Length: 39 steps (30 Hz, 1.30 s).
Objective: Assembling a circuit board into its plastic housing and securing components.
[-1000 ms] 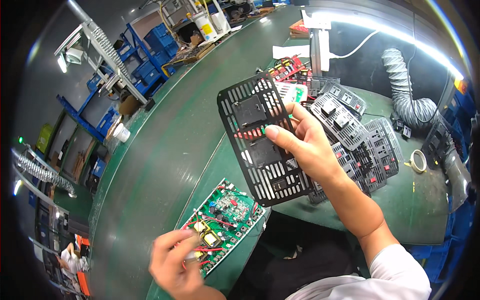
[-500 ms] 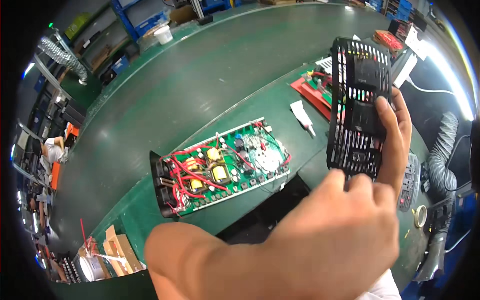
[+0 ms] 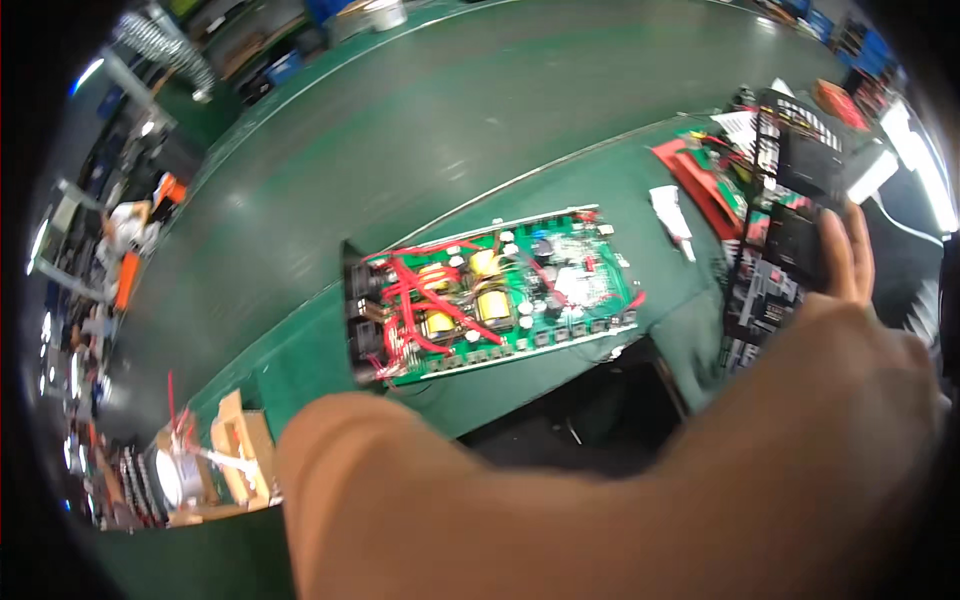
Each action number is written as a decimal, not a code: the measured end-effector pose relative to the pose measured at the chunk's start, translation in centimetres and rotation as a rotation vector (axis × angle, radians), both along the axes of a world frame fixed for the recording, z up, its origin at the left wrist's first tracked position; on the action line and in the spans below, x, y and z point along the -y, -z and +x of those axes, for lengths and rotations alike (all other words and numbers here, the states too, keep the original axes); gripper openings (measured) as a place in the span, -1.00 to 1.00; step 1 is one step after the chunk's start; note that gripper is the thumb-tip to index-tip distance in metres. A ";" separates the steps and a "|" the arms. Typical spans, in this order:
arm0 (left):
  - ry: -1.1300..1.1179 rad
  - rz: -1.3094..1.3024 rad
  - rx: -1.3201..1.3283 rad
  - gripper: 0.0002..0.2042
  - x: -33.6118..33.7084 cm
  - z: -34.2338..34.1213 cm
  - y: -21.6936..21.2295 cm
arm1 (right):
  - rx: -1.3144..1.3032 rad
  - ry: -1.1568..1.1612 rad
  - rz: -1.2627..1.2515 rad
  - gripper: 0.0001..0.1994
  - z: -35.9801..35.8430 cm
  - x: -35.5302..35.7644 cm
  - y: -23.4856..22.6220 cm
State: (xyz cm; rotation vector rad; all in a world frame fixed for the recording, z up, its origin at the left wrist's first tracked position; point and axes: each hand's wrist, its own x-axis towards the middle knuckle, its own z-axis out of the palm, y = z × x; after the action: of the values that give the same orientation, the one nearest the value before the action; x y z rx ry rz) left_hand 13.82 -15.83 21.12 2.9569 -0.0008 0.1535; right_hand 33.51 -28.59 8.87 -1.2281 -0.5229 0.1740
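My right hand (image 3: 848, 255) holds a black slotted panel (image 3: 765, 285) upright at the right, its fingers against the panel's edge. My left arm stretches across the foreground to the right. At its end, my left hand (image 3: 880, 365) is blurred beside the lower part of the panel, and its fingers are hidden. In the middle lies a green circuit board assembly (image 3: 560, 290) with red wires, yellow-wrapped transformers and a black end plate (image 3: 362, 315). Neither hand touches it.
A white tube (image 3: 670, 215) lies right of the board, near a red piece (image 3: 700, 185) with circuit parts. A black open casing (image 3: 600, 420) sits in front of the board. Cardboard boxes (image 3: 245, 440) and a white tub (image 3: 175, 478) stand at the lower left.
My left hand has moved right, past the panel's lower edge. The view has shifted, so the board and tube appear farther right and higher. The panel remains in my right hand.
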 end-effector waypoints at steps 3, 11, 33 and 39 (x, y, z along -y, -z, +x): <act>0.134 -0.036 0.144 -0.74 -0.7 -16.6 5.6 | 0.089 0.134 -0.142 -0.54 1.6 0.0 1.4; 0.225 -0.029 0.379 -0.75 -2.5 -3.1 3.6 | 0.053 -0.132 -0.114 -0.69 1.2 -1.5 2.8; -0.293 -0.484 0.129 -0.71 -14.4 10.5 25.4 | -0.635 -0.584 0.443 -0.44 2.9 -6.6 10.7; -0.309 -0.529 0.183 -0.81 -15.1 10.9 24.7 | -0.655 -0.441 0.282 -0.37 2.9 -7.6 14.8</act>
State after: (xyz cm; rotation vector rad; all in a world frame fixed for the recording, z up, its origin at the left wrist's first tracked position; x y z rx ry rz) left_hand 24.69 -0.77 -3.62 2.3886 0.4065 0.3967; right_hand 36.43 -21.02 -5.89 -0.7052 -0.2221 0.8185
